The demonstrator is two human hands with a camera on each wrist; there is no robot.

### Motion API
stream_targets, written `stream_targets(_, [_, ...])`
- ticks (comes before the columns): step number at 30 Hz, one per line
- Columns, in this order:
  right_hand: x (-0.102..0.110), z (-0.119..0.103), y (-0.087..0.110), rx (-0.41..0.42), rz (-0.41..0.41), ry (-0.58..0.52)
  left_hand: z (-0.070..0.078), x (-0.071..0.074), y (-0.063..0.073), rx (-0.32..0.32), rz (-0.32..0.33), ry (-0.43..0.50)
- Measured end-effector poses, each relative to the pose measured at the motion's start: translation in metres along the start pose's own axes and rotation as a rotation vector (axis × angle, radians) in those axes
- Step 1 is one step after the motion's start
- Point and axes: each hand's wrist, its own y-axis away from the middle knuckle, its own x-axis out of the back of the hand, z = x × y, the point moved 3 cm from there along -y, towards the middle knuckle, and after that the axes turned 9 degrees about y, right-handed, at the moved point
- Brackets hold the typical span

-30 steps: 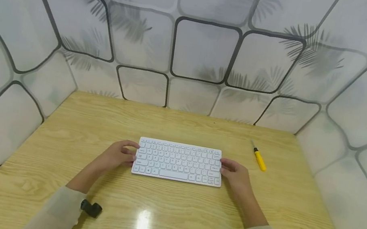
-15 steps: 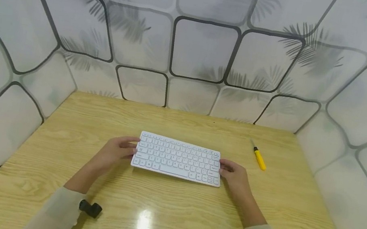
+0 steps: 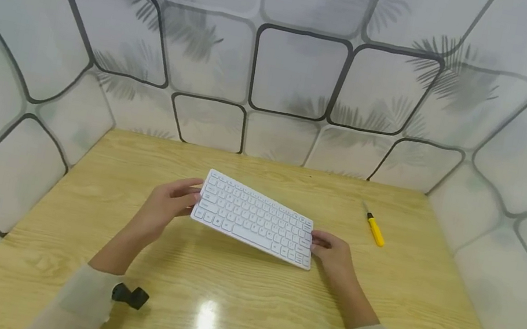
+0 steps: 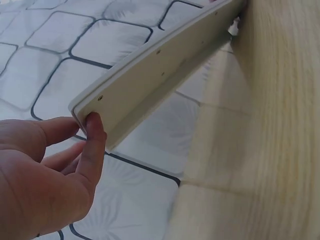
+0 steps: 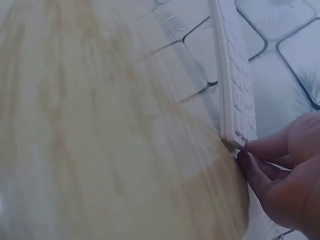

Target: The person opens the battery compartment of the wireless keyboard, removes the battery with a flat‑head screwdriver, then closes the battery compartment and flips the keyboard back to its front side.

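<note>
A white computer keyboard (image 3: 255, 219) slants over the table, its left end raised and its right end low. My left hand (image 3: 169, 204) pinches the left end; in the left wrist view the thumb presses the underside (image 4: 150, 75), where small screws show. At the other end, my right hand (image 3: 334, 255) grips the right edge between thumb and fingers. The right wrist view shows that keyboard corner (image 5: 235, 132) low by the wooden surface; whether it touches the table, I cannot tell.
A yellow-handled screwdriver (image 3: 376, 230) lies on the wooden table (image 3: 231, 288) to the right, beyond my right hand. Patterned walls (image 3: 295, 76) enclose the table at the back and both sides.
The keyboard lay flat a second ago. My left hand has lifted its left end up and away, tilting it, while my right hand has stayed nearly in place.
</note>
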Motion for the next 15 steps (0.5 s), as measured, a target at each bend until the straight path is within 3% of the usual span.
stream_targets(9, [-0.007,-0.026,0.003,0.154,0.069,0.114,0.025,-0.011,0.003,-0.043,0.003,0.041])
stream_targets(15, [-0.019,-0.07,0.008,0.262,0.043,0.083,0.036,-0.019,0.004,-0.044,0.007,0.059])
